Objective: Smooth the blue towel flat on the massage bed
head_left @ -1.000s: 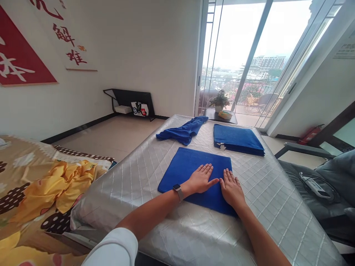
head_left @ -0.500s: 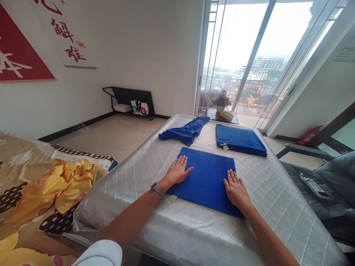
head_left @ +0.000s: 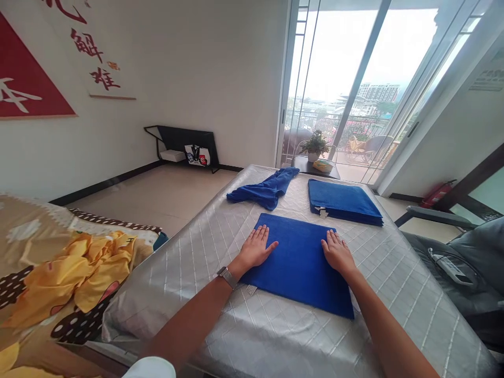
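Observation:
A blue towel, folded into a flat rectangle, lies on the silver quilted mattress. My left hand rests flat on its left edge, fingers out and thumb pointing inward. On the right edge, near the far corner, my right hand lies flat with its fingers stretched. Neither hand grips the cloth. A small white tag sticks out at the towel's near left corner. Beyond it are a stack of folded blue towels on the right and a crumpled blue towel on the left.
Left of the mattress, a patterned bedspread carries a crumpled yellow cloth. A dark armchair with a power strip on it stands at the right. Behind the far edge is a small table with a potted plant.
My right hand has slid away from me along the towel's right edge toward the far corner. My left hand stays flat on the left edge. The view has shifted slightly.

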Demonstrator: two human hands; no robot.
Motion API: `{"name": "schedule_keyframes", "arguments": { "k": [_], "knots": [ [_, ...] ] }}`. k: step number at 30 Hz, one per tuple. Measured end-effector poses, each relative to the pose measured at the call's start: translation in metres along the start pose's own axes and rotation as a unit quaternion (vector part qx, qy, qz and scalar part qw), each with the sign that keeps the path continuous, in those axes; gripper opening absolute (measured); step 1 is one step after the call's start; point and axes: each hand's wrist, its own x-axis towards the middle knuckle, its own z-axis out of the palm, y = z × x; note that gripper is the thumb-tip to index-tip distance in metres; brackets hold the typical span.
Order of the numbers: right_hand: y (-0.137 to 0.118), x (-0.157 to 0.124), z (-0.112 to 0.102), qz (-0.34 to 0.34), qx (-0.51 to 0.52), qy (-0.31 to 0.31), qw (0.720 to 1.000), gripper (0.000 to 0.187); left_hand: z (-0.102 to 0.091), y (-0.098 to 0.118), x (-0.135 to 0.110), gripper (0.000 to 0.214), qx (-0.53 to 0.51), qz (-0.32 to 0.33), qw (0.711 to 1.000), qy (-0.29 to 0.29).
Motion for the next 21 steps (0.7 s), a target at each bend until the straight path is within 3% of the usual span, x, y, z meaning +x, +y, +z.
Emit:
{"name": "schedule_keyframes", "arguments": {
  "k": [5,11,14,17,21],
  "knots": [
    [0.003,0.001,0.016,0.006,0.011,0.009,1.0,0.065,0.004,-0.002,0.001,0.084,0.003,0.001,1.0,0.012],
    [0.001,-0.001,0.012,0.009,0.025,0.011,1.0,0.065,0.006,-0.016,0.009,0.084,0.011,-0.061,0.998,0.026],
    [0.0,-0.001,0.012,0.01,0.034,0.013,0.999,0.065,-0.001,-0.01,0.012,0.087,0.017,-0.069,0.997,0.03],
    [0.0,-0.001,0.013,0.009,0.042,0.016,0.999,0.065,-0.005,0.022,0.014,0.087,0.017,0.015,0.999,0.026],
    [0.001,-0.002,0.013,0.006,0.038,0.021,0.999,0.064,0.004,0.095,0.028,0.083,-0.005,0.16,0.987,0.016]
  ]
}}
